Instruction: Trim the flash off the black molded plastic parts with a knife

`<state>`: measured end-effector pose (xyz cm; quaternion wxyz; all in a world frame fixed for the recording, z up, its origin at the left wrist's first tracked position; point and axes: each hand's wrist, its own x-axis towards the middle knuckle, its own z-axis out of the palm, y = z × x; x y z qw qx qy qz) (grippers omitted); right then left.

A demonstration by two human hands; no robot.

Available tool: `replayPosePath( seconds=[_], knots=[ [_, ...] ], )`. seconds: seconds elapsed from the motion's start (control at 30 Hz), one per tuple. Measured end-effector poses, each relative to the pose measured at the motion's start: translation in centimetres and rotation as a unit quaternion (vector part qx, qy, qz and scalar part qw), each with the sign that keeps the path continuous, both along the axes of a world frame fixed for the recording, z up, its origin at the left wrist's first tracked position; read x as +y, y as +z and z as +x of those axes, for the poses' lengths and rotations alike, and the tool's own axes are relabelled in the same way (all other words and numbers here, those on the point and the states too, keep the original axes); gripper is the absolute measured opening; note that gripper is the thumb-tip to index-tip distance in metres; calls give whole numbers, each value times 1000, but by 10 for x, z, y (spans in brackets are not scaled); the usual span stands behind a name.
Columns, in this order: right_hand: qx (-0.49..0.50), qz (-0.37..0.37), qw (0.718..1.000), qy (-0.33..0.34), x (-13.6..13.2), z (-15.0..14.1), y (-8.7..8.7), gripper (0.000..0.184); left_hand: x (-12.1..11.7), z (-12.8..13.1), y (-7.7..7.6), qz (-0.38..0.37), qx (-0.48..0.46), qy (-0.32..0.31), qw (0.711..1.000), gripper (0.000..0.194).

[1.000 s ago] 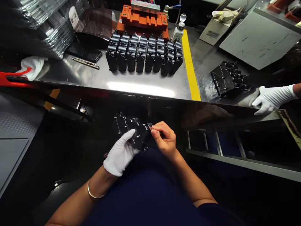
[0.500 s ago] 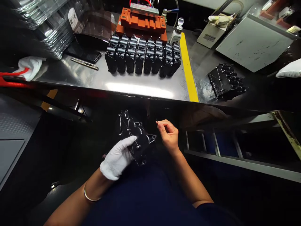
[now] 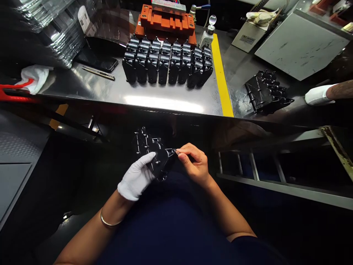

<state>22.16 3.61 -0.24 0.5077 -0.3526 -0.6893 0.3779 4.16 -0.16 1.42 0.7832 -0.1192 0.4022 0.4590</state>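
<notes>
My left hand [image 3: 137,176], in a white glove, is closed on a black moulded plastic part [image 3: 159,156] with ribs and small pegs, held in front of my body below the bench edge. The gloved thumb lies on its face, and the other fingers are behind it. My right hand [image 3: 194,162] is bare and pinches a thin, small piece at the tip of the part's protruding arm [image 3: 171,151]. That piece is too small to name.
Rows of similar black parts [image 3: 164,66] stand on the metal bench [image 3: 116,94] before an orange fixture [image 3: 167,23]. A pen [image 3: 98,73] and phone lie left. Beyond yellow tape [image 3: 223,81] are more black parts [image 3: 266,92] and another person's gloved hand [image 3: 317,95].
My right hand has moved left to the black part's arm, pinching at its tip. The part has shifted slightly up and left. The other person's gloved hand has come further in from the right.
</notes>
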Motion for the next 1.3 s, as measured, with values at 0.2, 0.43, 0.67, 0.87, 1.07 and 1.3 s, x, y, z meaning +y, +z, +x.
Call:
replayPosePath(
  seconds=[0.2, 0.43, 0.67, 0.87, 1.07, 1.3],
  knots=[
    [-80, -3, 996, -24, 9, 3, -7, 13, -12, -7, 4, 110, 42, -94, 989, 11],
    [-170, 72, 968, 170, -5, 21, 16, 36, -9, -22, 7, 261, 145, -134, 945, 30],
    [-226, 144, 938, 222, -12, 16, 21, 52, -3, -23, 6, 287, 143, -179, 930, 46],
    [-215, 199, 944, 154, -6, 19, 18, 47, -6, -13, 6, 223, 94, -122, 963, 36],
    [-255, 209, 937, 112, 0, 19, 18, 50, -12, -7, -4, 164, 86, -82, 979, 37],
    [-241, 183, 950, 82, 5, 20, 18, 47, -11, -3, -4, 165, 88, -95, 978, 17]
  ],
)
